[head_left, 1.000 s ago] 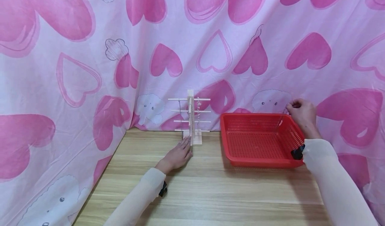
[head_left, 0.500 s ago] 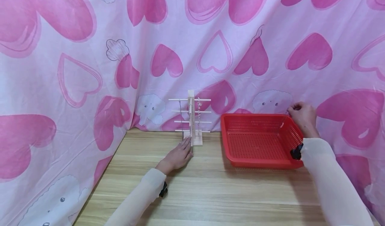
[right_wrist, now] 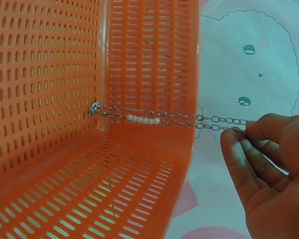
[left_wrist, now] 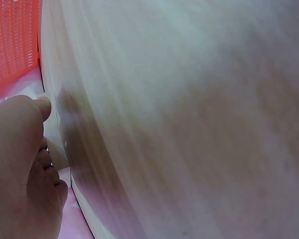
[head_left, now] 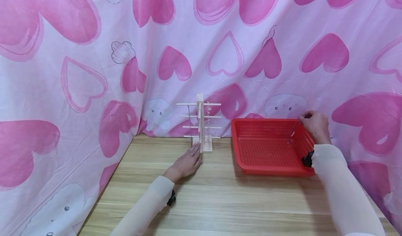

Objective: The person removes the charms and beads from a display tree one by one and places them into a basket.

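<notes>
My right hand (head_left: 316,127) is over the back right corner of the red plastic basket (head_left: 276,170). Between thumb and fingertips it pinches a silver chain necklace (right_wrist: 143,119) with a short row of white pearls. In the right wrist view the chain hangs doubled inside the basket, its lower end gathered at the basket's floor. My left hand (head_left: 184,162) lies with extended fingers on the base of a wooden jewelry stand (head_left: 200,98). A dark chain (head_left: 189,115) hangs on the stand's left pegs, and a beaded necklace (head_left: 208,115) on its right.
The basket stands to the right of the stand on a wood-grain table (head_left: 220,201). A pink heart-print curtain (head_left: 176,16) closes off the back and both sides, close behind the stand and basket.
My right hand has come down slightly with the necklace, and its lower end now reaches the basket's floor. The left hand stays on the stand's base.
</notes>
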Motion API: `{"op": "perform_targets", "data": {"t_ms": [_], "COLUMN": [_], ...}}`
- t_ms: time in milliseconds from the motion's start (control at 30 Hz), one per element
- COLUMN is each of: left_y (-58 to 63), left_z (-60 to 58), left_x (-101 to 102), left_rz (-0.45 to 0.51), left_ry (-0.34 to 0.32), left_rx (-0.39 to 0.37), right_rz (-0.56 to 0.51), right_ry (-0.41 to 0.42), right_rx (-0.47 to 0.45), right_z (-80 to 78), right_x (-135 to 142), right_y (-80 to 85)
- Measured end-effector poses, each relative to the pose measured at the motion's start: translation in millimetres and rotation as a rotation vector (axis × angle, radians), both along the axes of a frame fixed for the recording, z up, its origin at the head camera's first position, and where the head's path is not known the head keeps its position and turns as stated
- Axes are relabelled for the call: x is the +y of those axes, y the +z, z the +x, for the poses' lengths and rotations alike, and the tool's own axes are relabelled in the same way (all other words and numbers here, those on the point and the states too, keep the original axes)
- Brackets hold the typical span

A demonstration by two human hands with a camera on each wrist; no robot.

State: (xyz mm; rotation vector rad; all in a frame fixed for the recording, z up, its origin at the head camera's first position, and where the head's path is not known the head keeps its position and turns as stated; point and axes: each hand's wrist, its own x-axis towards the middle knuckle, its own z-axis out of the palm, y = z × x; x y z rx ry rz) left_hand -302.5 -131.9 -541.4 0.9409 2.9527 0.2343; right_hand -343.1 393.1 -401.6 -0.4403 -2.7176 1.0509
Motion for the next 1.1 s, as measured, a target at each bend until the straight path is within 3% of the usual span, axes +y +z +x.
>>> {"op": "perform_targets", "data": {"t_ms": [133, 367, 600, 1100], "left_y": [0.1, 1.9, 1.8, 2.7], "left_z": [0.3, 1.3, 1.0, 3.0], "left_x": [0.0, 0.1, 0.0, 1.1], "left_rz": [0.007, 0.008, 0.003, -0.003], "left_ry": [-0.002, -0.001, 0.003, 0.015], "left_rx": [0.001, -0.002, -0.01, -0.023], "right_rz": [0.006, 0.069, 0.038, 0.096], "right_ry": [0.017, 0.06, 0.071, 0.121], "right_rx": [-0.046, -0.048, -0.081, -0.093], "right_z": [-0.1, -2.8, -4.8, -6.0], "right_x": [1.6, 0.9, -1.2, -2.0], "right_y": [-4.2, -11.7, -17.5, -22.7]}}
